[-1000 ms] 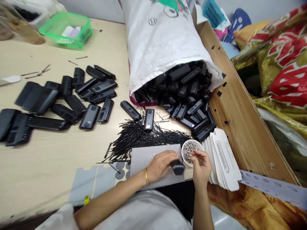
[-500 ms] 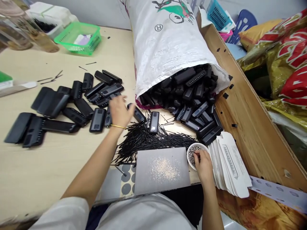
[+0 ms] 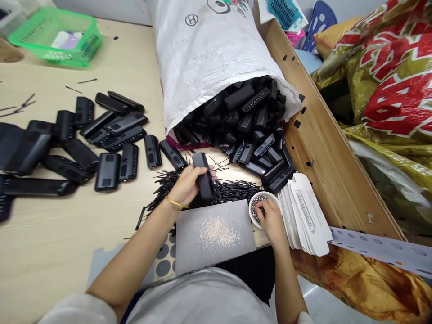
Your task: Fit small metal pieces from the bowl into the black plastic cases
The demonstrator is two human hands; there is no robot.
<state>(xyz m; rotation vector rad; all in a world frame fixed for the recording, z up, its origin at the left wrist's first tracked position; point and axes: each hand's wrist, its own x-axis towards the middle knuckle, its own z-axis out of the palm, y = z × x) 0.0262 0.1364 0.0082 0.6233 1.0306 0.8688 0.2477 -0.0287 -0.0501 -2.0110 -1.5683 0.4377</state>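
Note:
My left hand is closed round a black, oblong plastic case, held above a heap of thin black sticks. A white bowl of small shiny metal pieces stands to the right. Inside it are the fingertips of my right hand, pinched together; whatever is between them is too small to make out. Near my body lies a grey board with pale crumb-like bits scattered over it. Similar black cases lie in a loose group on the left.
A big white sack lies at the back, black cases spilling from its mouth. White printed cards are stacked right of the bowl. A wooden board edge borders the right side; a green basket stands far left.
My left hand has moved from the group of cases to the one on the sticks, grasped it and lifted it. My right hand stays in the bowl. The view has swung right.

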